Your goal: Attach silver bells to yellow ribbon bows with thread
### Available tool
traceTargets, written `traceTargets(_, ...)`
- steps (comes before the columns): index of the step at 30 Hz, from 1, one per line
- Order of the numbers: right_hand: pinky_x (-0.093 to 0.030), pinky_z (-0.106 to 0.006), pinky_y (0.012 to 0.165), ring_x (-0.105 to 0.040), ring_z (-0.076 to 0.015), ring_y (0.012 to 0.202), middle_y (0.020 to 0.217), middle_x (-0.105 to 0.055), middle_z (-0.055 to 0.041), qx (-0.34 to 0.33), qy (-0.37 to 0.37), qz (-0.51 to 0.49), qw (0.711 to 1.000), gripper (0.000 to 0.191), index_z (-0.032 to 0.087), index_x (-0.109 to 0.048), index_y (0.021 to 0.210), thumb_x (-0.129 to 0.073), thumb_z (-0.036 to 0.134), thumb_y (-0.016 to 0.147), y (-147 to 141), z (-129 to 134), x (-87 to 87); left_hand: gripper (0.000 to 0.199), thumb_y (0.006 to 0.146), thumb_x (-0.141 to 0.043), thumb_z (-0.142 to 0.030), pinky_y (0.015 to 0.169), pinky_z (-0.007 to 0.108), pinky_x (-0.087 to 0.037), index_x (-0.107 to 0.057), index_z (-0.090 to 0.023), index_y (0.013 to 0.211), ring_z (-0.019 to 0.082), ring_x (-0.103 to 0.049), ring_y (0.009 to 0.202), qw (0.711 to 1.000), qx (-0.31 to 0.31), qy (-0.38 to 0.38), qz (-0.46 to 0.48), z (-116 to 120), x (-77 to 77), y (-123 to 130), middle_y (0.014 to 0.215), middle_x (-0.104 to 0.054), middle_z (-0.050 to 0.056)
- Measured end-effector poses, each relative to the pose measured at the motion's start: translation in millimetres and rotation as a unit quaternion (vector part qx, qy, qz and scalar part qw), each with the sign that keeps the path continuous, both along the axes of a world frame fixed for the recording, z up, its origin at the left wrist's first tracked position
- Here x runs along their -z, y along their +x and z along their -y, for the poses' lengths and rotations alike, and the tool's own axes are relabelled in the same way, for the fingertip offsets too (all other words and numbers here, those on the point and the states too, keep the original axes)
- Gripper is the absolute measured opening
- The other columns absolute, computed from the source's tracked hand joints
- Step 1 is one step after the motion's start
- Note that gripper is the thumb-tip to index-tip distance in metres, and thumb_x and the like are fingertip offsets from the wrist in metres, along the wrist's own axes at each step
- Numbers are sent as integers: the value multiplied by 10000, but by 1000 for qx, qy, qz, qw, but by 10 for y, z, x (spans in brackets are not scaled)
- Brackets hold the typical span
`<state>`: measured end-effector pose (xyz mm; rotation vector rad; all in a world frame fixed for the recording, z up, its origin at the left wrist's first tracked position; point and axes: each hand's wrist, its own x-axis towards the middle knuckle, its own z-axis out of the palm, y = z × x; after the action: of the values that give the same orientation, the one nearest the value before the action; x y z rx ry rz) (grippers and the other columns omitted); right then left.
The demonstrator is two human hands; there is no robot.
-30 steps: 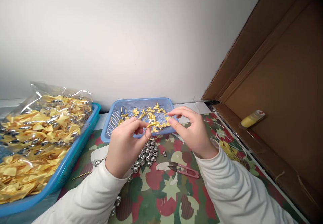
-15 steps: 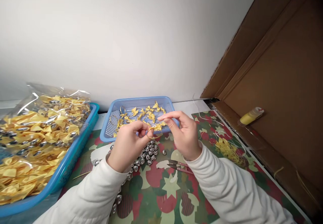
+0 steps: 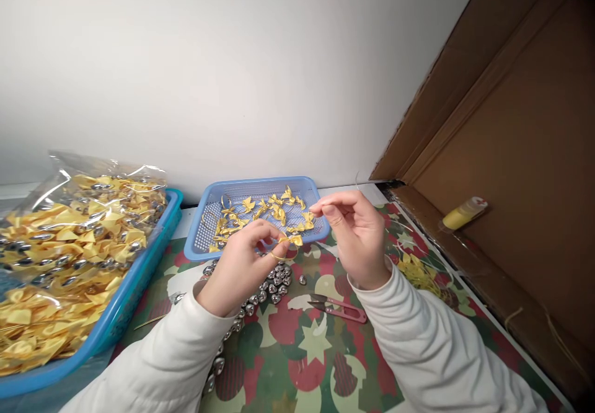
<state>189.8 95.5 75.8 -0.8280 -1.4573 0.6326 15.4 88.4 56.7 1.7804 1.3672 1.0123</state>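
Observation:
Between the thumb and fingers of my left hand (image 3: 246, 264) is a small yellow ribbon bow (image 3: 292, 240), with a thin gold cord loop hanging below it. My right hand (image 3: 356, 233) is closed in a pinch to the right of the bow, apart from it; whatever its fingertips hold is too fine to make out. Behind both hands stands a blue mesh basket (image 3: 260, 183) with several yellow bows and cord loops inside. Silver heart-shaped beads (image 3: 279, 279) lie in a pile under my left hand. Pink-handled thread snips (image 3: 341, 309) rest on the patterned tabletop below my right hand.
At the left, a larger blue basket (image 3: 139, 289) holds a clear plastic bag (image 3: 74, 227) full of yellow bows and silver beads. Yellow cord scraps (image 3: 421, 273) lie right of my right sleeve. Cardboard (image 3: 502, 121) walls the right side, with a yellow bottle (image 3: 465, 213) against it.
My right hand has moved right, away from the bow, uncovering more of the snips. My left hand has stayed almost in place, with the bow still held.

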Motion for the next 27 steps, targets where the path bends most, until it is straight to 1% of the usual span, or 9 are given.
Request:
traceTargets(4,-542,-357,790,-649,-154,832,846,-666,-30,-12,-26,4,1000,140,228,-535,887,-481,350,928,4,-21,-5,216,719,-676,-389,601,262,-446,-628,-182,684,160,-569,644,986,36,-119,113,29,-72,30,679,-646,35)
traceTargets(7,-532,-323,731,-631,-136,746,753,-635,-6,-48,-62,-1,997,183,224,-492,888,-429,385,946,19,-67,20,239,689,-716,-389,537,237,-413,-626,-169,666,121,-522,552,965,49,-194,170,34,-97,19,615,-624,16)
traceTargets(12,-453,-241,558,-463,-94,534,596,-446,54,-123,-116,-11,986,226,217,-473,838,-452,425,925,45,-117,40,207,675,-746,-328,520,220,-410,-637,-152,659,89,-495,514,932,50,-257,252,46,-105,-22,618,-633,21)
traceTargets(15,-450,-241,554,-407,-90,515,606,-397,52,-156,-146,-11,977,306,216,-436,758,-427,476,920,38,-89,8,172,661,-756,-280,510,214,-422,-649,-145,671,87,-503,517,908,54,-293,294,84,-170,-8,636,-635,27)
traceTargets(17,-456,-253,571,-390,-93,510,593,-366,49,-163,-143,-5,976,384,215,-383,684,-365,504,936,28,-45,-28,151,663,-752,-252,493,201,-415,-650,-140,663,82,-496,510,895,56,-307,319,119,-234,12,606,-610,18)
traceTargets(20,-436,-260,570,-403,-104,526,576,-362,38,-137,-107,32,984,452,213,-350,636,-249,510,962,12,57,-104,137,661,-747,-220,486,186,-409,-640,-136,642,71,-485,499,875,49,-322,357,183,-324,27,563,-570,3)
traceTargets(23,-432,-252,566,-458,-106,577,633,-459,29,-112,-83,96,986,351,207,-403,691,-435,486,902,-9,184,-198,126,676,-731,-218,512,184,-428,-638,-135,657,71,-500,519,870,38,-315,378,269,-379,7,577,-567,2)
traceTargets(25,-451,-246,563,-498,-105,603,689,-520,28,-121,-84,120,982,289,206,-412,733,-609,409,790,-27,267,-244,125,681,-724,-224,524,186,-434,-637,-135,674,74,-509,539,872,31,-302,383,348,-391,-14,603,-571,2)
traceTargets(27,-469,-244,562,-537,-107,620,723,-551,26,-136,-99,125,978,297,209,-384,733,-661,317,721,-43,347,-260,142,669,-735,-234,519,184,-428,-635,-136,693,73,-506,548,874,20,-292,388,444,-385,-28,624,-567,-2)
